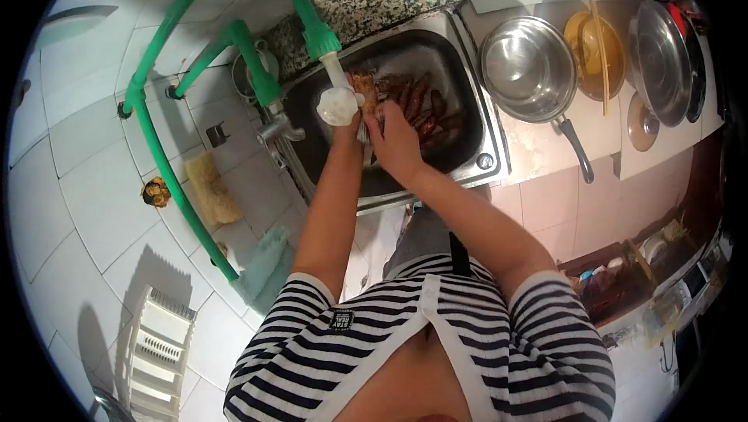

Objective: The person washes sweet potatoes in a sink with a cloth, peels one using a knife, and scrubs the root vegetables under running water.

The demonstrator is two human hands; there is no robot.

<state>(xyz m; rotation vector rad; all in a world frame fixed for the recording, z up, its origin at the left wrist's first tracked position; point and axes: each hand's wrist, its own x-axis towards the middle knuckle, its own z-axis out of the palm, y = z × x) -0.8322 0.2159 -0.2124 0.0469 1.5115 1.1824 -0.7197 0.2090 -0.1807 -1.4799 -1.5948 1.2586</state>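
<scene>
Several long reddish-brown roots (421,106), perhaps sweet potatoes, lie in the metal sink (323,158). A thicker orange-brown root (363,88) points up from between my hands, beside the white tap head (337,106). My left hand (351,127) is partly hidden by that tap head and seems closed around the root's lower part. Against its right side, my right hand (396,140) has bent fingers pressed together. Whether a small tool sits in those fingers I cannot make out. Something pale, maybe water, shows between the hands.
Green pipes (148,134) and a second metal tap (279,130) stand left of the sink. On the right counter are a saucepan (526,63), its handle toward me, an orange bowl (596,48) with chopsticks (598,40) across it, and a large metal lid (661,60).
</scene>
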